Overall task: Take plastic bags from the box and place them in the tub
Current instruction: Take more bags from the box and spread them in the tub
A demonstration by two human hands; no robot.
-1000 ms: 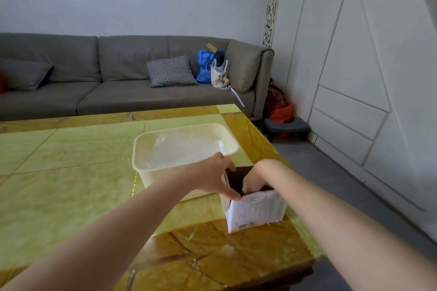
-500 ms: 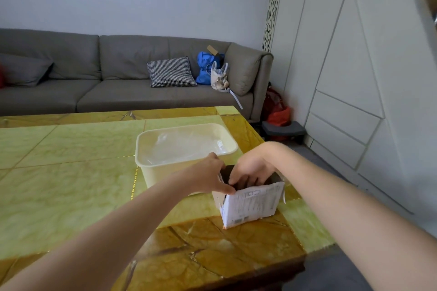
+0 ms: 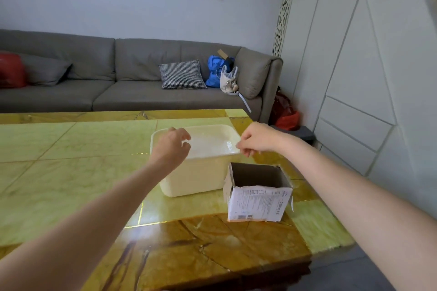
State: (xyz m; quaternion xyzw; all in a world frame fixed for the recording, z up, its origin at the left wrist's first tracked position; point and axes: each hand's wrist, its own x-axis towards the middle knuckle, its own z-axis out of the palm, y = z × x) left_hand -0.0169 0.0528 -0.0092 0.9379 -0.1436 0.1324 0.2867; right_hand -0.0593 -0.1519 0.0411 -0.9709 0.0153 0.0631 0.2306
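The cream plastic tub [image 3: 196,178] stands on the table with clear plastic bags [image 3: 212,144] shining faintly inside it. My left hand [image 3: 171,149] hovers over the tub's left side with its fingers curled. At the tub's right rim my right hand [image 3: 256,140] pinches its fingertips together. A thin clear plastic bag seems to stretch between the two hands above the tub; it is hard to make out. The small cardboard box [image 3: 257,197] with a white printed label stands open-topped just right of the tub's front. Its inside looks dark, and I see nothing in it.
The yellow-green and brown marble table [image 3: 71,172] ends close behind the box on the right and just below it in front. A grey sofa [image 3: 132,92] with cushions and bags stands behind the table. White wall panels are at the right.
Both hands have left the box and risen to the tub; the right hand drew out of the box's opening. The box now stands free.
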